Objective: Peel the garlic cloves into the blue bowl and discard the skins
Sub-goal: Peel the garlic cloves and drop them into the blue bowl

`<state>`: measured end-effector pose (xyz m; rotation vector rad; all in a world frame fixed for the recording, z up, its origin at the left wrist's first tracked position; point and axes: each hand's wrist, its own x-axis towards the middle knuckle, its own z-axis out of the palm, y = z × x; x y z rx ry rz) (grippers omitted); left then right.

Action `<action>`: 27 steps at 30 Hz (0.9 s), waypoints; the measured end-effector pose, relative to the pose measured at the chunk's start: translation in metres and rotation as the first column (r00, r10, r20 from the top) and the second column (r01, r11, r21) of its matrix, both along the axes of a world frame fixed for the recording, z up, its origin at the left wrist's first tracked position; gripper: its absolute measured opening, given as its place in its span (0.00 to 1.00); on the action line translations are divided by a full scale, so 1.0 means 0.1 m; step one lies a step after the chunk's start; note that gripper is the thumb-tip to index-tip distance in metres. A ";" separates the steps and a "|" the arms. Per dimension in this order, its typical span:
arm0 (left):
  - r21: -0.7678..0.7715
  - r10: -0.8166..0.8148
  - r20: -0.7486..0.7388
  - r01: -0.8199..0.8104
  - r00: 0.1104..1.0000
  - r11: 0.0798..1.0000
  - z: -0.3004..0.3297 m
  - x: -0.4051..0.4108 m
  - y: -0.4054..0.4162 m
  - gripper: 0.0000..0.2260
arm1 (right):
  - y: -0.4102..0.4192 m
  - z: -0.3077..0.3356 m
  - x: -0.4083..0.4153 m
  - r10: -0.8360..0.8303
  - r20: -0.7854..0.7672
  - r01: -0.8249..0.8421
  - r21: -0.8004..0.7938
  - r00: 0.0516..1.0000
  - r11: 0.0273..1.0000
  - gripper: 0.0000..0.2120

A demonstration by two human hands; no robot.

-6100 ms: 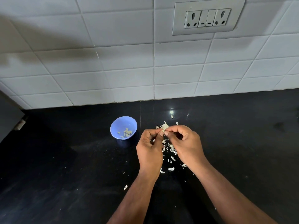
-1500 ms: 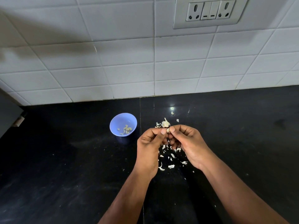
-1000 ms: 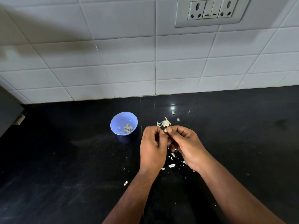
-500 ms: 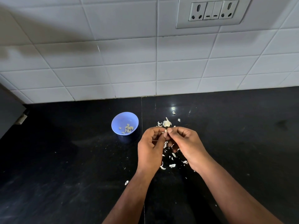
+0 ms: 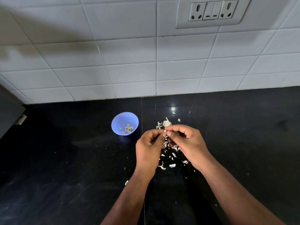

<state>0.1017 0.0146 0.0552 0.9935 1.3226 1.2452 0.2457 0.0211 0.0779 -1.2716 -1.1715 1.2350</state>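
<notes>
Both hands raised above the counter (image 5: 65, 159), left hand (image 5: 148, 150) and right hand (image 5: 188, 143) fingertips together, pinching what looks like a garlic clove (image 5: 165, 131)

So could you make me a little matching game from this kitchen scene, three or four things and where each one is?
Things:
1. blue bowl
2. garlic clove
3. loose skins
4. socket plate

Places:
A. on the tiled wall
B. scattered on the black counter under the hands
C. on the counter, left of the hands
D. pinched between both hands' fingertips

Pairs: 1-C, 2-D, 3-B, 4-A
</notes>
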 end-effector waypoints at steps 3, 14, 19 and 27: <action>-0.004 -0.035 0.059 0.036 0.998 0.999 0.06 -0.01 -0.01 0.05 | 0.00 0.01 0.00 -0.014 -0.035 0.014 -0.015 0.999 1.000 0.07; -0.057 -0.034 0.176 0.045 0.984 0.997 0.17 -0.03 -0.01 0.05 | -0.03 -0.03 0.05 0.047 -0.074 -0.051 -0.061 0.996 0.997 0.09; 0.012 -0.041 -0.001 0.041 0.999 0.999 0.14 -0.03 0.00 0.02 | -0.05 0.00 0.00 0.041 -0.107 -0.047 -0.055 0.993 0.997 0.08; 0.053 -0.081 -0.082 0.086 0.993 0.995 0.08 0.03 -0.01 0.04 | -0.04 -0.02 -0.08 0.007 -0.171 -0.027 -0.111 0.985 0.993 0.16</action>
